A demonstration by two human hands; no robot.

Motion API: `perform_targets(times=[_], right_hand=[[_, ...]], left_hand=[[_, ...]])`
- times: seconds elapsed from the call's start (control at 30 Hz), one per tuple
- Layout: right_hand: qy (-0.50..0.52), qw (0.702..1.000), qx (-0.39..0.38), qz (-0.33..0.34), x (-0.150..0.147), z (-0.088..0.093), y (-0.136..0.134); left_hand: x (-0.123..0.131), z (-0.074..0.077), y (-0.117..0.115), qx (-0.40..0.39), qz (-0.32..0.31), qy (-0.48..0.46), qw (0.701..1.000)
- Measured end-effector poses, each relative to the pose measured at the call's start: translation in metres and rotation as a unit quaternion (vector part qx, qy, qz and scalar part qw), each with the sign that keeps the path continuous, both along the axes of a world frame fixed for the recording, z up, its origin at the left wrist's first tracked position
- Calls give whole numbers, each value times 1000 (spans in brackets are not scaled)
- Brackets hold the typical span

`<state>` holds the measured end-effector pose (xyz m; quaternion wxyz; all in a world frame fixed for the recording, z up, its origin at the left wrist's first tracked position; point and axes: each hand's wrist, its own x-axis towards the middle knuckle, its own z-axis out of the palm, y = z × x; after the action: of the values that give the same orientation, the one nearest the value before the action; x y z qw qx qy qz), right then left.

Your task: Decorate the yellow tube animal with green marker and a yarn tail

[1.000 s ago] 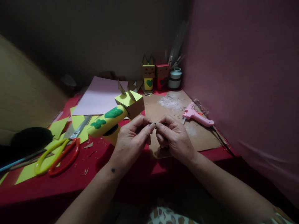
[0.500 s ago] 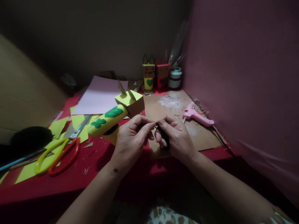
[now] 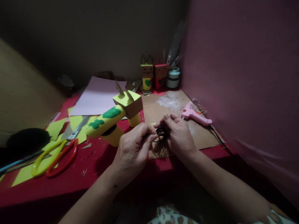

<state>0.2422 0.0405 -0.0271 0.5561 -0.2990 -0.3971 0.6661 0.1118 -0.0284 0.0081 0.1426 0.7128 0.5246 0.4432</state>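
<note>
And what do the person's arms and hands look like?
The left hand and right hand wear no gloves; no rings show. A small dark spot marks the left wrist. A pale sleeve with brown patches shows on the right arm.

Figure (image 3: 116,113) left, glue gun (image 3: 195,116) right, passage between
</note>
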Motion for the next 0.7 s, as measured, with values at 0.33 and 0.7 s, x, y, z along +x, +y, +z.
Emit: perform_targets(times=[0.33,0.7], right_hand=[[-28,1000,14,2,3,-3,2],[-126,977,165,-38,10,28,1]], left_hand=[[-5,-4,-2,-58,-11,-59,996],[-6,16,7,-126,-3,-347,929]])
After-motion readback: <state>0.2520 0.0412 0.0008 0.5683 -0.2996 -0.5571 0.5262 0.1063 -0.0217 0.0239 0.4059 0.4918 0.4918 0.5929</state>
